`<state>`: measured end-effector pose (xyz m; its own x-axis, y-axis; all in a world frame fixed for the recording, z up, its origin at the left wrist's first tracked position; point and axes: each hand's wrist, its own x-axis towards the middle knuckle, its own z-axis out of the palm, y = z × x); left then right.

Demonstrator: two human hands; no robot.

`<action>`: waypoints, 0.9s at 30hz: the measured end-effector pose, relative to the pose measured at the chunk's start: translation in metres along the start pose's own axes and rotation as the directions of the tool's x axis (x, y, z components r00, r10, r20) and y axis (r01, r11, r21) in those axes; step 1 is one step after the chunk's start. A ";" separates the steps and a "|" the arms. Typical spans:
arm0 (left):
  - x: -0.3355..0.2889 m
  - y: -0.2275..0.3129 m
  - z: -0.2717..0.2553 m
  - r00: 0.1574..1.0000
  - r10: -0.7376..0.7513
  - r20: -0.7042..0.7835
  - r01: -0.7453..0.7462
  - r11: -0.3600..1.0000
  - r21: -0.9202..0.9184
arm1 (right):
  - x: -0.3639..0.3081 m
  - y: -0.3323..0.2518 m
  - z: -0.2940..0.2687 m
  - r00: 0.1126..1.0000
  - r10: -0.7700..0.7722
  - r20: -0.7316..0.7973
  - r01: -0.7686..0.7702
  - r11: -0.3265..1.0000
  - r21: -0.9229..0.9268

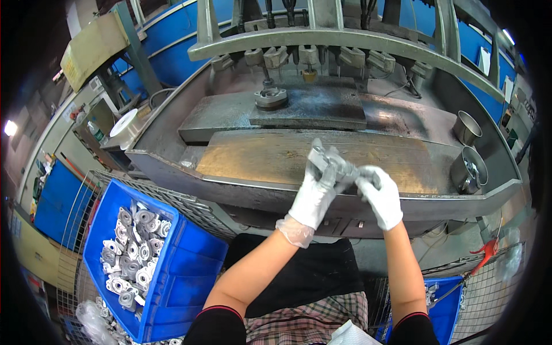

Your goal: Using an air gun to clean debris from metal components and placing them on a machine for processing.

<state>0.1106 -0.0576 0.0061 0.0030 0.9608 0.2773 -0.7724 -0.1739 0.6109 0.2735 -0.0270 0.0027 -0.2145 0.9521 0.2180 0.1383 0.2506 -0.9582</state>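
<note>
Both my hands wear white gloves. My left hand is closed around a grey cast metal part, lifted over the front edge of the machine bed. My right hand pinches at the right end of the same casting with its fingertips. Whether a smaller piece sits between those fingertips is too small to tell. Past my hands, a round metal fixture stands on a dark steel plate, under a row of machine spindles.
At my left a tilted blue bin holds many similar castings. Two metal cups stand at the bed's right, the nearer with small parts inside. A red air gun hangs at right above another blue bin. A heavy crossbar spans the far side.
</note>
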 end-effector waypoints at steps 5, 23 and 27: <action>-0.045 -0.008 -0.013 0.987 -0.160 0.023 0.161 0.977 -0.142 | -0.069 -0.014 -0.036 0.995 0.042 -0.087 -0.037 0.997 0.068; -0.137 -0.059 -0.204 0.686 -0.487 -0.540 0.411 0.872 -0.265 | -0.250 0.121 -0.327 0.380 -0.199 -0.903 -0.332 0.882 -0.335; -0.137 -0.063 -0.209 0.662 -0.479 -0.576 0.376 0.878 -0.297 | -0.251 0.100 -0.335 0.474 -0.011 -0.880 -0.211 0.970 -0.125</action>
<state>0.0267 -0.1334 -0.2254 0.0059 0.8438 -0.5366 -0.8653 0.2733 0.4203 0.6651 -0.1818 -0.0852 0.7481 0.6030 0.2769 0.3003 0.0645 -0.9517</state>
